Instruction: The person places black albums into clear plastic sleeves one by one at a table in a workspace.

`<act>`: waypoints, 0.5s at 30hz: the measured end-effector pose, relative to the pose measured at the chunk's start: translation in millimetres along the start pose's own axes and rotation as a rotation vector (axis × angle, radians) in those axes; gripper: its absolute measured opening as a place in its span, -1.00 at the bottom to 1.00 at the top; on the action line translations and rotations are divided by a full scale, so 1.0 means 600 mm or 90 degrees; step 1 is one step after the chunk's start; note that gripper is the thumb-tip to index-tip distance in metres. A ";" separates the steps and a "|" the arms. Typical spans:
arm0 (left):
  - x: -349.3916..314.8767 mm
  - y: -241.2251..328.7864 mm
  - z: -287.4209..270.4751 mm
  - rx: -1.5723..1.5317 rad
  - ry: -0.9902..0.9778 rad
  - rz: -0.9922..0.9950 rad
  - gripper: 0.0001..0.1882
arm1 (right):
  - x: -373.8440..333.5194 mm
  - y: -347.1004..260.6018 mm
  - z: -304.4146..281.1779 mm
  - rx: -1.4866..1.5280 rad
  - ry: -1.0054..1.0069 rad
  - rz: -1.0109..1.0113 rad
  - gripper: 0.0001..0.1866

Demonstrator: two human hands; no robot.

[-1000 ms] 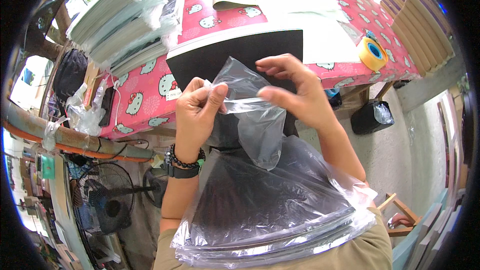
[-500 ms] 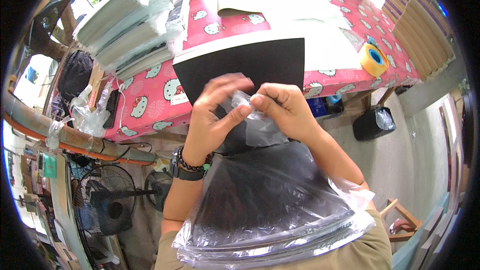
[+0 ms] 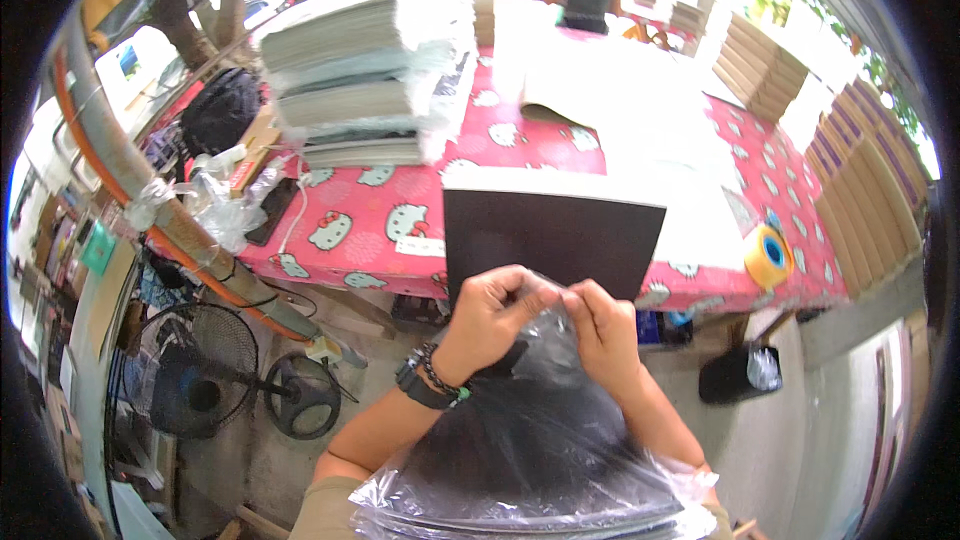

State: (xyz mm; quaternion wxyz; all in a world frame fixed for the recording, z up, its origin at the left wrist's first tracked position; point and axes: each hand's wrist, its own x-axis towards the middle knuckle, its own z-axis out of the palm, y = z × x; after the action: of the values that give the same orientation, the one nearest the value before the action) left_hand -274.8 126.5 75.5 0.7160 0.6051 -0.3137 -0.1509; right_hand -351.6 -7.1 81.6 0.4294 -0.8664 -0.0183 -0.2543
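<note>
Plastic film (image 3: 548, 342), pinched between hands (image 3: 493, 318), draping below

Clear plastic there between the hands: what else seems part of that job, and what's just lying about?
Seems part of it:
- left hand and right hand, pinching the clear plastic
- plastic layers on the lap
- perhaps the black panel

Apparently lying about:
- tape roll
- fan
- bin
</note>
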 end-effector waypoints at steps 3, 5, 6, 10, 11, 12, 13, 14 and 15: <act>-0.005 -0.021 -0.011 -0.108 -0.085 -0.009 -0.73 | 0.000 -0.001 0.007 0.013 0.008 0.022 -0.81; -0.013 -0.020 -0.003 -0.372 -0.159 -0.095 -0.69 | -0.007 0.011 0.011 0.072 0.004 0.094 -0.78; -0.015 -0.019 -0.011 -0.505 -0.212 -0.096 -0.68 | 0.001 0.013 0.008 0.307 0.006 0.128 -0.77; -0.024 -0.035 -0.087 -0.377 -0.497 -0.206 -0.69 | -0.007 0.027 -0.055 0.981 -0.065 0.102 -0.70; -0.022 -0.054 -0.102 -0.204 -0.482 -0.250 -0.70 | -0.017 0.023 -0.073 1.070 -0.037 0.058 -0.68; -0.021 -0.074 -0.115 -0.032 -0.462 -0.292 -0.69 | -0.018 0.011 -0.095 1.192 -0.021 0.046 -0.66; -0.025 -0.071 -0.112 0.028 -0.357 -0.232 -0.69 | -0.020 0.021 -0.109 1.109 0.003 0.049 -0.69; -0.031 -0.062 -0.107 0.087 -0.252 -0.170 -0.69 | -0.023 0.030 -0.122 1.027 0.024 0.057 -0.71; -0.032 -0.043 -0.096 0.141 -0.147 -0.105 -0.68 | -0.021 0.024 -0.121 0.841 0.074 0.073 -0.72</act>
State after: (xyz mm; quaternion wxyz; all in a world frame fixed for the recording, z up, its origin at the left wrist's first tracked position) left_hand -248.8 176.9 41.7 0.5893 0.6826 -0.3578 -0.2423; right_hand -389.7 -68.5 101.8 0.8832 -0.4057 -0.1010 -0.2124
